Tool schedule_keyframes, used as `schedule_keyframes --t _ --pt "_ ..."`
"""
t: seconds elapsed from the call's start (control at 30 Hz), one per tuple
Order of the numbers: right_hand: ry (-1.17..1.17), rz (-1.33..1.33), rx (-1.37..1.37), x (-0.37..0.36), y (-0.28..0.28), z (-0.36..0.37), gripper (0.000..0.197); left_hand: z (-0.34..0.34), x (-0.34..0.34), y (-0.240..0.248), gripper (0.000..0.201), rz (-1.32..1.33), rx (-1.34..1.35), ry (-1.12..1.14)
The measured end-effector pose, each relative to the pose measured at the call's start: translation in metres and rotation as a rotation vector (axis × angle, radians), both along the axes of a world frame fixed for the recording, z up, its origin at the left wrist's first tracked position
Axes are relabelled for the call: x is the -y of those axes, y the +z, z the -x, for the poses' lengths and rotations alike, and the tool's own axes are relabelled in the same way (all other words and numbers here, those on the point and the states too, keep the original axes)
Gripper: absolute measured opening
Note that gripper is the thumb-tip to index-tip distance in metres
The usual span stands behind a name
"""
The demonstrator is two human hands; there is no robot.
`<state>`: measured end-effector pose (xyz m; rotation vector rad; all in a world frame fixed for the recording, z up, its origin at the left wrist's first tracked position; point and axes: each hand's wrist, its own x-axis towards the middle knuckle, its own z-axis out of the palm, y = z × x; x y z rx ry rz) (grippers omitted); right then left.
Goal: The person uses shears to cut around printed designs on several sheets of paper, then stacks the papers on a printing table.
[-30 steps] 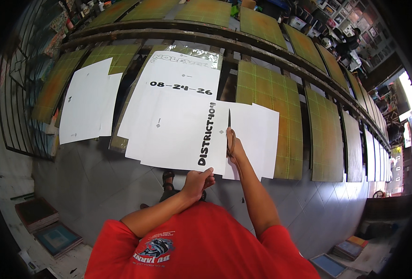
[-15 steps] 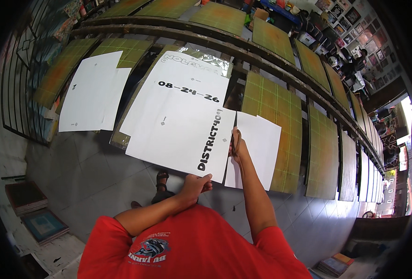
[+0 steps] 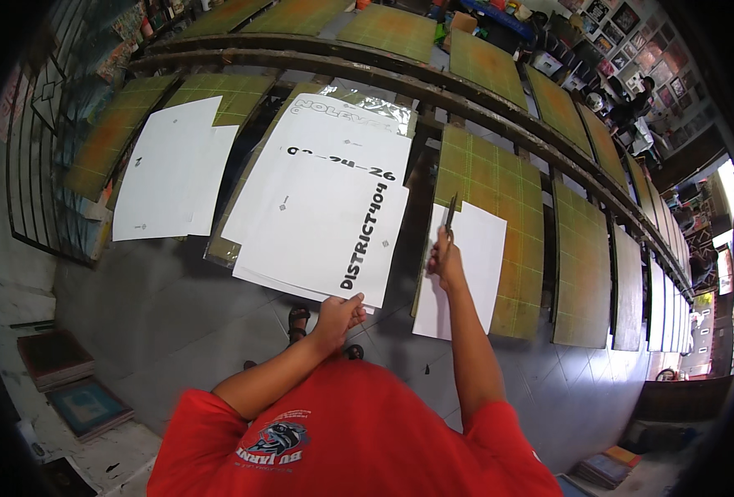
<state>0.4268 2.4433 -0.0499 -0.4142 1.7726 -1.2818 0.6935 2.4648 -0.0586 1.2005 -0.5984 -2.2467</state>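
My left hand (image 3: 340,321) pinches the near edge of a large white printed sheet (image 3: 313,236), close to its lower right corner. Bold black lettering runs up the sheet's right side. Beneath it lies another white sheet (image 3: 359,149) with black figures, partly covered now, and outlined letters at its far end. To the right, my right hand (image 3: 445,261) is closed around dark scissors (image 3: 451,213), blades pointing away from me. The scissors are over the left edge of a blank white paper (image 3: 476,269), apart from the printed sheet.
Green-yellow gridded boards (image 3: 508,232) lie in rows on dark rails (image 3: 499,116). At the left, more white paper (image 3: 168,182) covers a board. Framed screens (image 3: 85,406) sit stacked at the lower left. Grey tiled floor (image 3: 383,364) shows between the boards and me.
The printed sheet has slid slightly left in my left hand and partly covers the figures beneath. My right hand has moved right with the scissors, away from the sheet's edge.
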Motion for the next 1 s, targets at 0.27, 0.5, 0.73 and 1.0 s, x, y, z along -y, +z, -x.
schedule_keyframes --t 0.27,0.5,0.73,1.0 --pt "-0.072 -0.017 -0.191 -0.081 0.027 0.032 0.041 -0.046 0.025 0.005 0.022 0.045 0.233 -0.087" --pt "-0.184 -0.127 -0.367 -0.129 0.027 0.044 0.038 -0.140 0.109 0.032 0.027 0.427 0.605 -0.540" --pt "-0.212 -0.083 -0.375 -0.142 0.016 0.025 0.036 -0.279 0.231 0.068 0.016 0.656 0.848 -0.081" --pt "-0.261 -0.071 -0.366 -0.123 0.024 -0.017 0.036 -0.417 0.286 0.014 0.019 0.449 0.678 0.181"
